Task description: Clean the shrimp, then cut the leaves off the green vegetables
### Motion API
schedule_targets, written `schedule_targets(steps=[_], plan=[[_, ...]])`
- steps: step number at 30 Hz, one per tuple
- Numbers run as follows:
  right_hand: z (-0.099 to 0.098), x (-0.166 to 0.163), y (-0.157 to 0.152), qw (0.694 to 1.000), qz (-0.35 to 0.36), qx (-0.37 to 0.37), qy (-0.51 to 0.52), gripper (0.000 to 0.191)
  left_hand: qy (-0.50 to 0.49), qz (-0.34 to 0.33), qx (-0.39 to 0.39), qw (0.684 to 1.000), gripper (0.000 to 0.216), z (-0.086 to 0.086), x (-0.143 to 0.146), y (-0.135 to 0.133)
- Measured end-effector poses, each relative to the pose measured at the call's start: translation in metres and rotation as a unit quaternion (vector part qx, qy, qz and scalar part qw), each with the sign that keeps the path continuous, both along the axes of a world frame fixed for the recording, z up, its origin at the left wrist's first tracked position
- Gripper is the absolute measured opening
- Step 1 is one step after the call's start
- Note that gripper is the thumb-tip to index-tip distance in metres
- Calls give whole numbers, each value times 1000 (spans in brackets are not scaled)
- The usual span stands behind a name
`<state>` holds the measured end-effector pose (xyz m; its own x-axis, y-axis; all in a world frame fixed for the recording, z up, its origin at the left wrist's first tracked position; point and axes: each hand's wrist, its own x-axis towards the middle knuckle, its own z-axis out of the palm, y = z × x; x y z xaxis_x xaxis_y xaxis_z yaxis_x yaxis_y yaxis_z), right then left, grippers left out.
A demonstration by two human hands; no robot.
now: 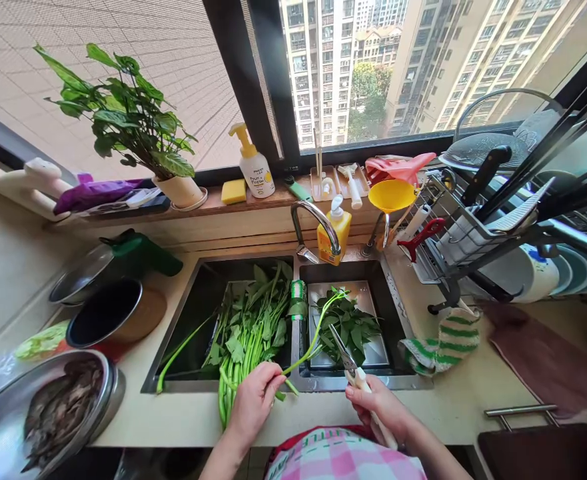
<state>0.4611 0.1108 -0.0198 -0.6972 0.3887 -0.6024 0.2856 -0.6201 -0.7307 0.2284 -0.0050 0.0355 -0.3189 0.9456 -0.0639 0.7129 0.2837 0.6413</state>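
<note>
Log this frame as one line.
left hand: pinching green stalk | right hand: gripping scissors | left basin: bunch of greens | right basin: loose leaves

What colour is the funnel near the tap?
The funnel is yellow; the head view shows it best.

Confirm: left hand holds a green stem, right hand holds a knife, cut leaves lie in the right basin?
Wrong tool. The head view shows the right hand holding scissors, not a knife. The left hand does hold the green stem, and cut leaves lie in the right basin.
</note>
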Motion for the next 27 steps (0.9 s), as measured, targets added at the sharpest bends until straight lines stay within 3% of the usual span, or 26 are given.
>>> schedule_targets(steps=[18,27], plan=[[11,0,17,999,0,9,39,41,100,-62,23,993,20,-1,-4,-16],[10,1,16,996,31,74,27,36,101,-68,9,993,21,6,-1,-9]])
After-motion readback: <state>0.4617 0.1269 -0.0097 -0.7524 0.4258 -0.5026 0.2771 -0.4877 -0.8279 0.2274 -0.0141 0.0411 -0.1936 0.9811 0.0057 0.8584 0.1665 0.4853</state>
